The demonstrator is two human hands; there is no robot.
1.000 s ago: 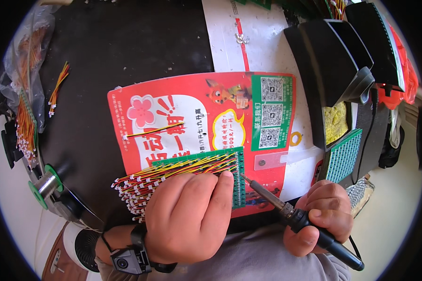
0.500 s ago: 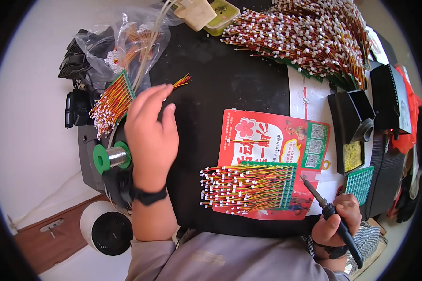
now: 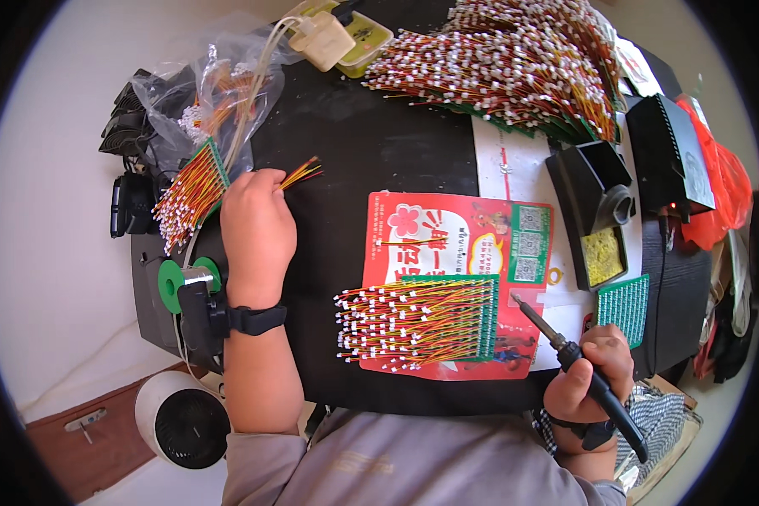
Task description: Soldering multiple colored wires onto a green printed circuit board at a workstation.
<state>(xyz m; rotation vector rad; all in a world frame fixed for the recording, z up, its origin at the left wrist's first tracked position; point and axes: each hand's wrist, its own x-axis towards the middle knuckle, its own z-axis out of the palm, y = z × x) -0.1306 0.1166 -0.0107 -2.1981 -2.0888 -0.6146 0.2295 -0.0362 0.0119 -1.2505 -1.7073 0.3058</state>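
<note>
My left hand (image 3: 260, 223) is at the left of the black table, its fingers curled closed on one end of a small bunch of red and yellow wires (image 3: 302, 174); the gripped ends are hidden. In my right hand (image 3: 594, 371) a soldering iron (image 3: 569, 348) points up and left, its tip beside a green circuit board (image 3: 488, 316). Many red and yellow wires with white connectors (image 3: 396, 325) run leftward from that board. It lies on a red printed sheet (image 3: 523, 358), where one or more loose wires (image 3: 413, 243) rest above the board.
A solder spool (image 3: 172, 285) and another wired board (image 3: 190, 198) lie beside my left arm, a plastic bag (image 3: 215, 84) behind. At far right are a large wired pile (image 3: 514, 67), an iron stand (image 3: 590, 194) with yellow sponge (image 3: 603, 255), a black box (image 3: 670, 156) and a bare board (image 3: 622, 310).
My left hand's fingers have gone from spread to closed on the wire bunch. The whole view has shifted, so most things appear further left; my right hand still holds the soldering iron.
</note>
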